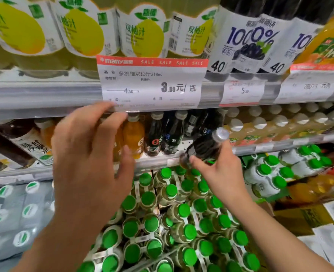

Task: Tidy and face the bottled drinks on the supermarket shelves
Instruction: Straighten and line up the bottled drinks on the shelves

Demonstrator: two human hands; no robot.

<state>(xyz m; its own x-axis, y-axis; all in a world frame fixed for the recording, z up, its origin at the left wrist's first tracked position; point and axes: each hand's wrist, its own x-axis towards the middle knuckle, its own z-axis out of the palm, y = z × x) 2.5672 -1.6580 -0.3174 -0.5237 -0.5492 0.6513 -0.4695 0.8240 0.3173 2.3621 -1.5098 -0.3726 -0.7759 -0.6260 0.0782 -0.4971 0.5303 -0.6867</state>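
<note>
A: Two hands up at the middle shelf (158, 160). Right hand (219, 171) grips a dark bottle (203, 148) with a silver cap, tilted, cap pointing up and to the right, base down near the shelf lip. Thumb sits on its lower end, fingers curl round behind.

B: Left hand?

A: Left hand (91, 154) holds nothing. Fingers spread and relaxed, raised in front of the orange bottles (132, 136), fingertips near the bottom edge of the sale tag (152, 83). Can't tell if it touches anything.

B: What's on that shelf?

A: Left to right: dark bottles with white labels (24, 144), the orange ones, then upright dark bottles with grey caps (168, 132) just behind the held one, then rows of pale juice bottles with white caps (264, 124) running off right.

B: Above and below?

A: Upper shelf: pomelo juice bottles (79, 30) with yellow-fruit labels, grape juice bottles (246, 40) marked 100%, one orange bottle (327, 46) at far right. Tag reads 3.00, old price 4.50 struck through. Below: green-capped bottles (181, 213) packed tight, seen from above; shrink-wrapped packs with white-and-green caps (15, 216) to the left.
</note>
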